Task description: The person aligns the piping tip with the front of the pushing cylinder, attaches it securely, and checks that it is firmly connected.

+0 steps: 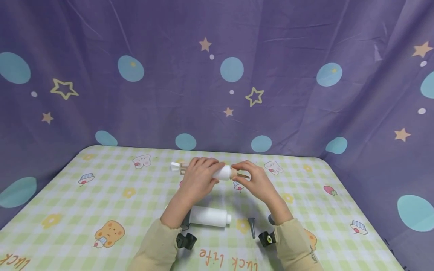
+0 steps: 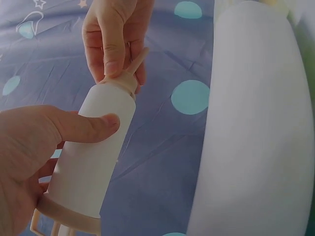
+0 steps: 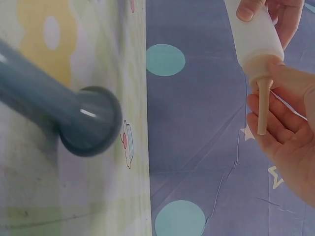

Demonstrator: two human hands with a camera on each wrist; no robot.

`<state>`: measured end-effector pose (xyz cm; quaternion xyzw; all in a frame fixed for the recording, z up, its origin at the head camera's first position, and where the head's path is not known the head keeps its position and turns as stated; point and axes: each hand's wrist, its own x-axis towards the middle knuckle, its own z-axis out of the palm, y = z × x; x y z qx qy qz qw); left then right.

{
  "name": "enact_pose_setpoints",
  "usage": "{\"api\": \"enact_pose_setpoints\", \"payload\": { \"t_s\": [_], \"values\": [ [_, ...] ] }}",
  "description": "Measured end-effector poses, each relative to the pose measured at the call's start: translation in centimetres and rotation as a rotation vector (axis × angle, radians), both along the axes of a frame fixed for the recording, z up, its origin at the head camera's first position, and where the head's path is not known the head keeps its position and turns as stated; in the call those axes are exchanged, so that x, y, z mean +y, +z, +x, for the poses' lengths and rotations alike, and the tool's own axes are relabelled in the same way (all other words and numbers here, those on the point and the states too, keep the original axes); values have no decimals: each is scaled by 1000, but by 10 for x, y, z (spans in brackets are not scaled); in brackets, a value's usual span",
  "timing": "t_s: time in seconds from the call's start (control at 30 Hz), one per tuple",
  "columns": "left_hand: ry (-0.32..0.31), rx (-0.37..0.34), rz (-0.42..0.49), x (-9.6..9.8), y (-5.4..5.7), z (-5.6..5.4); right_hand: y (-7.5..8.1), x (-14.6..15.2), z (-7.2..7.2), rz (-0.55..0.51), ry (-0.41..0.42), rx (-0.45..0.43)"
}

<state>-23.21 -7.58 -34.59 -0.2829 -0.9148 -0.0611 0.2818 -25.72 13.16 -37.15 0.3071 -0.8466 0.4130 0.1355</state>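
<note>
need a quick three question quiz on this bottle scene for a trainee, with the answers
1. True or false: the left hand grips the body of the held white bottle.

2. What does the right hand hold?
A) the dark grey nozzle
B) the beige nozzle cap
C) the edge of the table

3. Fill the gap: the other white bottle lies on its ____ on the table.

Key: 1. True. 2. B. 3. Side.
</note>
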Motion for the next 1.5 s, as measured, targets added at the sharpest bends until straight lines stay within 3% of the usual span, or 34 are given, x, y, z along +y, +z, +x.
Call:
{"api": "enact_pose_setpoints", "payload": {
  "t_s": [0.27,0.5,0.93,1.5],
  "values": [
    [-4,28,6,0,2,0,2,1,1,11,-38,-31],
    [-7,23,4,0,2,0,1,1,2,-5,6,-45],
    [-7,10,-6,0,2,1,0,1,2,8,-7,-18],
    [-32,49,-8,-2,1,1,0,3,2,22,24,-20]
  ]
}}
